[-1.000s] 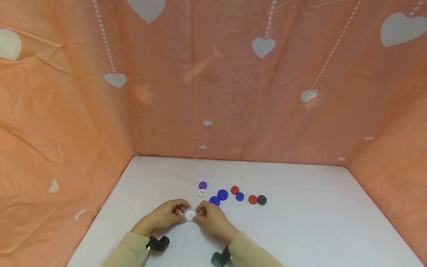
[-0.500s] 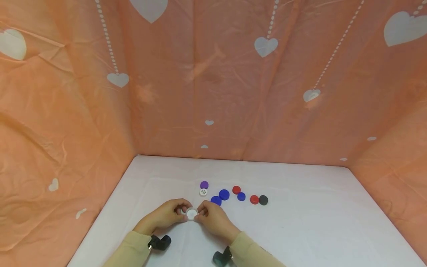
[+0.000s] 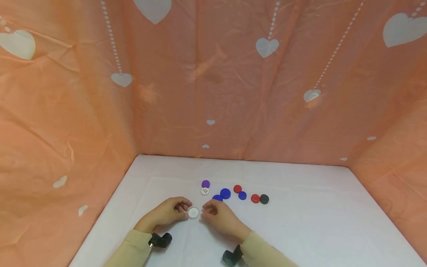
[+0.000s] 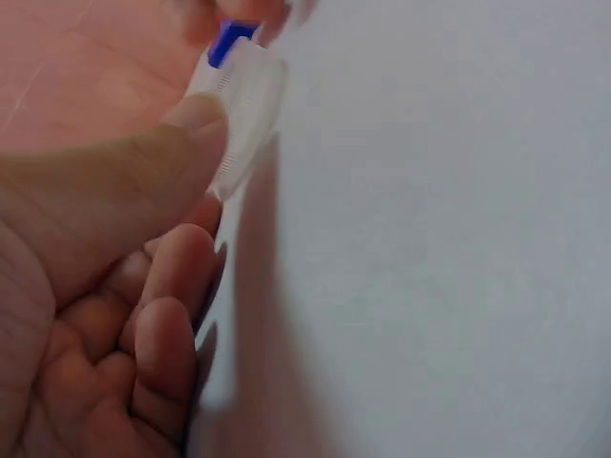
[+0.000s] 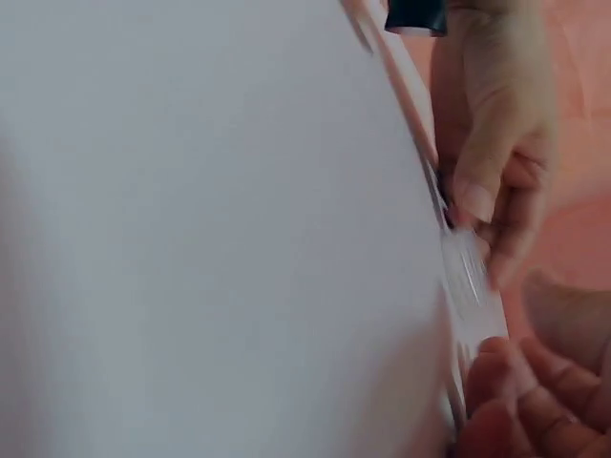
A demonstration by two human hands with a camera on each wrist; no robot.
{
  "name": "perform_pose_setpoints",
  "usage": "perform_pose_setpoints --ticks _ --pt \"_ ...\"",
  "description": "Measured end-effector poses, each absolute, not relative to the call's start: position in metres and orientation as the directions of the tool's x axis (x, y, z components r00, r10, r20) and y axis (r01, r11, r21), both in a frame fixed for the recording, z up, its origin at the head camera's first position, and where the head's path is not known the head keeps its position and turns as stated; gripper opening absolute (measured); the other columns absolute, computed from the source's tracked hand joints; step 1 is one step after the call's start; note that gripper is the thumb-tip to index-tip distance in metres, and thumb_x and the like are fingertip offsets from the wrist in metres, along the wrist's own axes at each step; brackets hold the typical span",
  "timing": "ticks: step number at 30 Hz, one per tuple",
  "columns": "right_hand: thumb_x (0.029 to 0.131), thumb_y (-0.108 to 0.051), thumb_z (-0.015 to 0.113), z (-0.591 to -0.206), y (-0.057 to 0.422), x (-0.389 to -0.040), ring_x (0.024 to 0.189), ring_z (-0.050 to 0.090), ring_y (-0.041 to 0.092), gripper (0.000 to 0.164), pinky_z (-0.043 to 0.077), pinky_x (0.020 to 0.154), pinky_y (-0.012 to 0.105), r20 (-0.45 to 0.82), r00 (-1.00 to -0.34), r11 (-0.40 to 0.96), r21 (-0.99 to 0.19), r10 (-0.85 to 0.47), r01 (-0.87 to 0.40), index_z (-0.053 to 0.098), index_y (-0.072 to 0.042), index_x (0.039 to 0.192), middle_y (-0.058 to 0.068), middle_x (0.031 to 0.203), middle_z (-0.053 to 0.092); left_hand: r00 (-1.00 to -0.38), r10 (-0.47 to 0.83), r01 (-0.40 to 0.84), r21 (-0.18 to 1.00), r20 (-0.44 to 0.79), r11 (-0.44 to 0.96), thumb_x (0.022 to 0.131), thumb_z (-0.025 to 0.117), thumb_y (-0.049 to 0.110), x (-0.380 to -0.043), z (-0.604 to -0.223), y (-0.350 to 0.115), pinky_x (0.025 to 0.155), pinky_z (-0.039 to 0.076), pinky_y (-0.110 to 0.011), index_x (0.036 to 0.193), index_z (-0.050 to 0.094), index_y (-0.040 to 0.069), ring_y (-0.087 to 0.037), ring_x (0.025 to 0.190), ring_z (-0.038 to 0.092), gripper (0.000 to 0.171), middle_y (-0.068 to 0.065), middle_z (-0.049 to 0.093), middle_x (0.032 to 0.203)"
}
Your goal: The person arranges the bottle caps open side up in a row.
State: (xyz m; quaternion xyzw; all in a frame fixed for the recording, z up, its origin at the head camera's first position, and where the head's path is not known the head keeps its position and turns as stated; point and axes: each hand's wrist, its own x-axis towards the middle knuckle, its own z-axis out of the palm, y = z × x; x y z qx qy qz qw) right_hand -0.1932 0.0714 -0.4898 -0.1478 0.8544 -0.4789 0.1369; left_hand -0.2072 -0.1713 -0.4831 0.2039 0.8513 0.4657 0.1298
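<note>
A white bottle cap (image 3: 193,213) with a finely ridged side (image 4: 253,105) lies near the front of the white table. My left hand (image 3: 165,214) holds it at its left side, the thumb (image 4: 196,129) against the ridges and the other fingers curled below. My right hand (image 3: 222,218) is just to the right of the cap, with a small gap between; its thumb and fingers are loosely bent and hold nothing. In the right wrist view the right hand (image 5: 535,382) is apart from the cap (image 5: 463,272).
Behind the hands lie a purple cap (image 3: 205,184), a white patterned cap (image 3: 205,191), blue caps (image 3: 225,193), red caps (image 3: 237,189) and a black cap (image 3: 264,199). The right hand partly hides one blue cap (image 3: 217,198). Orange cloth (image 3: 233,92) surrounds the white table (image 3: 310,222).
My right hand has let go of the white bottle cap and moved slightly right. The left hand stays at the cap. The head view has shifted a little.
</note>
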Motion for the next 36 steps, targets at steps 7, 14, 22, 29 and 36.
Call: perform_pose_setpoints --ticks 7,14,22,29,36 --pt "0.091 -0.032 0.069 -0.486 0.108 -0.197 0.087 0.057 0.016 0.030 0.050 0.076 0.029 -0.022 -0.963 0.505 -0.855 -0.269 -0.122 0.062 -0.015 0.115 -0.005 0.094 0.062 -0.961 0.272 0.093 0.879 -0.043 0.467 0.080 0.080 0.020 -0.206 -0.479 -0.152 0.075 0.045 -0.029 0.110 0.065 0.004 -0.017 0.084 0.053 0.037 -0.003 0.062 0.094" --pt "0.091 -0.030 0.069 -0.483 0.120 -0.202 0.088 0.059 0.015 0.035 0.051 0.079 0.033 0.011 -0.970 0.547 -0.824 -0.243 -0.146 0.061 -0.012 0.119 -0.003 0.095 0.063 -0.956 0.292 0.178 0.814 0.010 0.553 0.079 0.081 0.026 -0.213 -0.476 -0.122 0.083 0.045 -0.038 0.117 0.064 0.009 -0.020 0.093 0.053 0.045 -0.003 0.062 0.103" --pt "0.090 -0.025 0.070 -0.483 0.118 -0.203 0.085 0.058 0.015 0.033 0.051 0.078 0.033 0.016 -0.971 0.556 -0.818 -0.237 -0.149 0.061 -0.010 0.118 -0.003 0.093 0.062 -0.942 0.334 0.232 0.773 0.028 0.590 0.078 0.082 0.025 -0.216 -0.476 -0.101 0.083 0.045 -0.039 0.120 0.063 0.007 -0.021 0.093 0.054 0.050 -0.003 0.063 0.104" --pt "0.089 -0.023 0.071 -0.485 0.117 -0.204 0.084 0.057 0.015 0.033 0.051 0.077 0.033 0.026 -0.972 0.576 -0.801 -0.235 -0.161 0.061 -0.009 0.117 -0.003 0.090 0.061 -0.924 0.379 0.279 0.765 0.050 0.580 0.076 0.082 0.021 -0.215 -0.474 -0.091 0.084 0.046 -0.043 0.119 0.063 0.001 -0.023 0.093 0.057 0.051 -0.007 0.065 0.103" --pt "0.089 -0.022 0.071 -0.487 0.116 -0.205 0.085 0.057 0.014 0.032 0.051 0.079 0.032 0.022 -0.974 0.579 -0.801 -0.224 -0.152 0.061 -0.010 0.117 -0.005 0.091 0.061 -0.924 0.381 0.268 0.766 0.033 0.584 0.077 0.081 0.021 -0.217 -0.475 -0.088 0.084 0.046 -0.043 0.119 0.064 0.001 -0.022 0.092 0.058 0.050 -0.007 0.067 0.104"
